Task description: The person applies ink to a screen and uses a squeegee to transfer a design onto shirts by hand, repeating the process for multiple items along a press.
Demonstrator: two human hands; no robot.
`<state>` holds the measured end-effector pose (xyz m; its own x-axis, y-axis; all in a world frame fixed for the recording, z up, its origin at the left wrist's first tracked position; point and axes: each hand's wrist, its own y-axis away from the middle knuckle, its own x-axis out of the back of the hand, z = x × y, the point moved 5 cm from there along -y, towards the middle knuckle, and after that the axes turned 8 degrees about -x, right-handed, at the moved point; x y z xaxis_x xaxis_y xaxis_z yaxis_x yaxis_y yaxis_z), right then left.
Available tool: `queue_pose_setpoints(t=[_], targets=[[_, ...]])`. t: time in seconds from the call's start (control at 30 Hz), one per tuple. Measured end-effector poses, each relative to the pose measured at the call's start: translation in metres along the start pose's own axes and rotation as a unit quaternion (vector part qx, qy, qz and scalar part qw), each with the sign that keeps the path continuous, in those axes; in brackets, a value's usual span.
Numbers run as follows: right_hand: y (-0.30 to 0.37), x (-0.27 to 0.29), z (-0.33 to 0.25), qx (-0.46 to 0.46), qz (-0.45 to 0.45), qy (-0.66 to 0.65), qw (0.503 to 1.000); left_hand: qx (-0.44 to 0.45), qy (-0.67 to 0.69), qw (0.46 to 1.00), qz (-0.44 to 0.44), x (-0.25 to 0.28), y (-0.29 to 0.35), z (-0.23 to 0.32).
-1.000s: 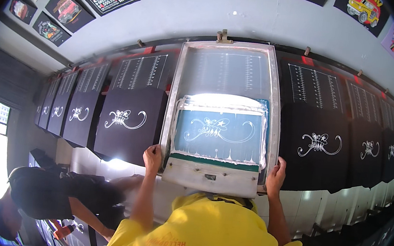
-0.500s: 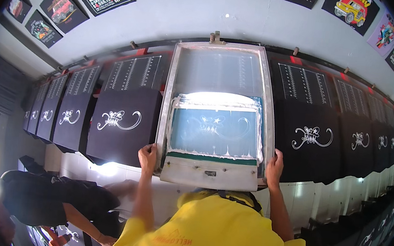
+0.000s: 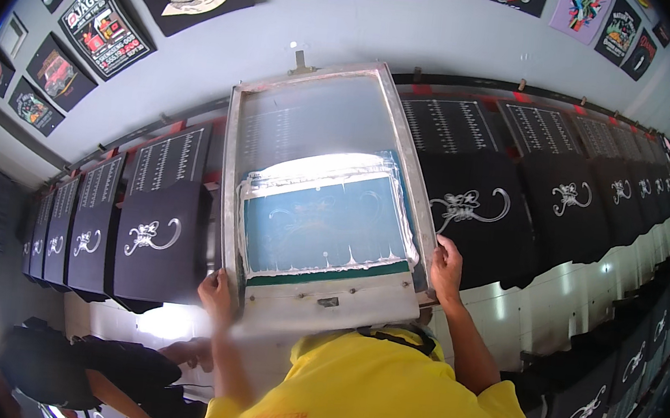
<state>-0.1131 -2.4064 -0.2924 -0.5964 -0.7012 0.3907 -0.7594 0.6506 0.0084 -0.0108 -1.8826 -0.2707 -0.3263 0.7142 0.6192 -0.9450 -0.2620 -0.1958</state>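
My left hand [image 3: 216,294] grips the near left edge of a large metal-framed printing screen [image 3: 233,182], its fingers curled around the rim. On the other side, my right hand [image 3: 446,268] is closed on the screen's right edge near its front corner. The screen sits askew over the row of shirts. Its blue stencil area [image 3: 317,219] bears a faint scrolled flower design and is ringed with smeared white ink [image 3: 318,171]. A pale plate [image 3: 328,301] with a dark slot spans the near end. Whatever lies directly under the screen is mostly hidden.
Black shirts with white scroll prints lie on boards to the left [image 3: 150,239] and right [image 3: 472,205]. A dark rail [image 3: 479,84] with stops runs behind. Another person in dark clothes [image 3: 82,366] bends at the lower left. More printed shirts [image 3: 585,411] stand at lower right.
The screen has turned askew and shifted right relative to the rail bracket, with both hands still on it. The whole view has also turned. The other person's arm has moved.
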Motion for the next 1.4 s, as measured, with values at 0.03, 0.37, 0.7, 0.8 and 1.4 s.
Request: queue_pose_setpoints(t=[0.03,0.37,0.7,0.8,1.4], targets=[[-0.006,0.010,0.008,0.014,0.007,-0.023,1.000,-0.001,-0.011,1.000,0.003,-0.006,0.008,0.010],[-0.081,0.182,0.113,0.034,-0.005,-0.029,0.999,0.031,0.120,0.992,-0.014,-0.145,0.117,0.104],[-0.117,0.258,0.176,-0.001,0.034,0.048,0.998,0.040,0.132,0.990,-0.027,-0.213,0.169,0.151],[-0.125,0.248,0.167,0.007,0.037,0.003,0.999,0.010,0.100,0.995,-0.021,-0.220,0.162,0.139],[-0.154,0.234,0.178,0.005,0.028,0.002,1.000,0.005,0.043,0.999,-0.021,-0.239,0.141,0.142]])
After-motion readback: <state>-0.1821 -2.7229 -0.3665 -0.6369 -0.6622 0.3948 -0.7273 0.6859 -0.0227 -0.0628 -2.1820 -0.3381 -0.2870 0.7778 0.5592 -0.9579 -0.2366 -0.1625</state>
